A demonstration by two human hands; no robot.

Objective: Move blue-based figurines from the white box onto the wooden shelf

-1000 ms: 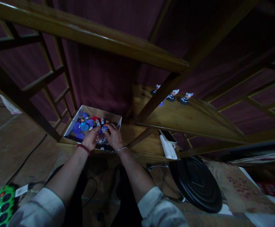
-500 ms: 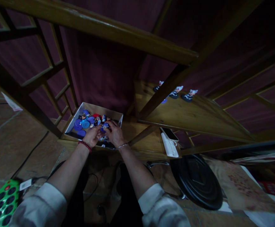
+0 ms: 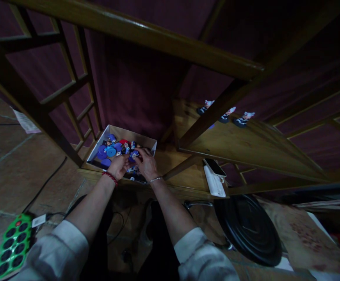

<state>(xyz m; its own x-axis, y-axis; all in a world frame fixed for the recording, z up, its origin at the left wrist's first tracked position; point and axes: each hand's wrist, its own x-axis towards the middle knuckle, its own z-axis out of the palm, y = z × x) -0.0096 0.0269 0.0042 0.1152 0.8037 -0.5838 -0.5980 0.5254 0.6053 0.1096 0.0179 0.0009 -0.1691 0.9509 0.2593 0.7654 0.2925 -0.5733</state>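
Over a shallow cardboard box (image 3: 90, 157) full of small toys, my two hands meet at a small blue figurine (image 3: 134, 154). My right hand (image 3: 146, 165) grips it from the right, thumb and fingers bent round it. From the other side my left hand (image 3: 120, 167) has its curled fingertips against the figurine; part of its grip is hidden. To the left in the box lie several blue and purple round discs (image 3: 111, 152), with small figurines and a red piece (image 3: 124, 142) behind them. More dark figurines lie under my hands, too dim to make out.
The box stands on a low wooden shelf (image 3: 184, 177) behind a wooden crossbar (image 3: 158, 37). Three figurines (image 3: 244, 119) stand on a raised board (image 3: 246, 150) at right. A phone (image 3: 215, 168) rests on a white object (image 3: 215, 185). Below are a black round stool (image 3: 247, 228) and a green power strip (image 3: 14, 246).
The whole view has shifted, so things appear slightly farther right. Both hands stay at the blue figurine over the box, with the left fingers slightly rearranged.
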